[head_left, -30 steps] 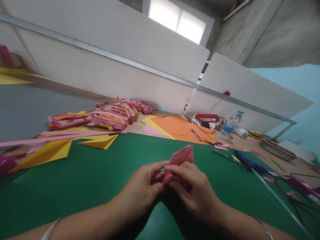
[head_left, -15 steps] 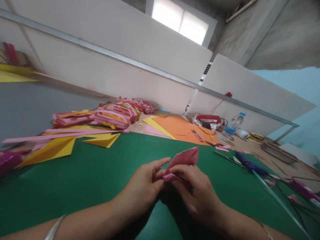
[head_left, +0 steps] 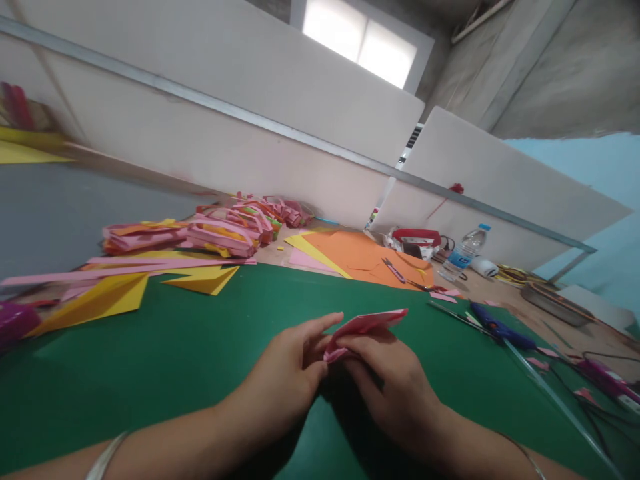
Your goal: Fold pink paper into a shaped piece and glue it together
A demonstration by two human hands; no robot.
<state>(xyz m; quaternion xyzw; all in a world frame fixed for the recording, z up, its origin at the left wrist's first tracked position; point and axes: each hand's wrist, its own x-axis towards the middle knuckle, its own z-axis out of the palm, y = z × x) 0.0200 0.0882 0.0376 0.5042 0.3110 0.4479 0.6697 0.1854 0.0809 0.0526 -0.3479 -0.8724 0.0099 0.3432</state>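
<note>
A folded piece of pink paper (head_left: 367,325) lies almost flat just above the green mat (head_left: 165,353), held between both hands. My left hand (head_left: 290,373) pinches its near left end, fingers closed round it with the forefinger stretched along the fold. My right hand (head_left: 393,383) grips the near right part, its fingers curled over the paper's lower edge. The paper's far tip points right, clear of my fingers.
Yellow paper pieces (head_left: 107,297), long pink strips (head_left: 120,270) and a pile of folded pink and orange pieces (head_left: 220,233) lie at the left. Orange sheets (head_left: 357,257), scissors (head_left: 395,270), a water bottle (head_left: 463,253), a blue glue gun (head_left: 495,328) and a metal tray (head_left: 555,300) sit at the right.
The pink paper's far flap has been pressed down from standing up to nearly flat, and its tip has swung to the right. Both hands keep their hold.
</note>
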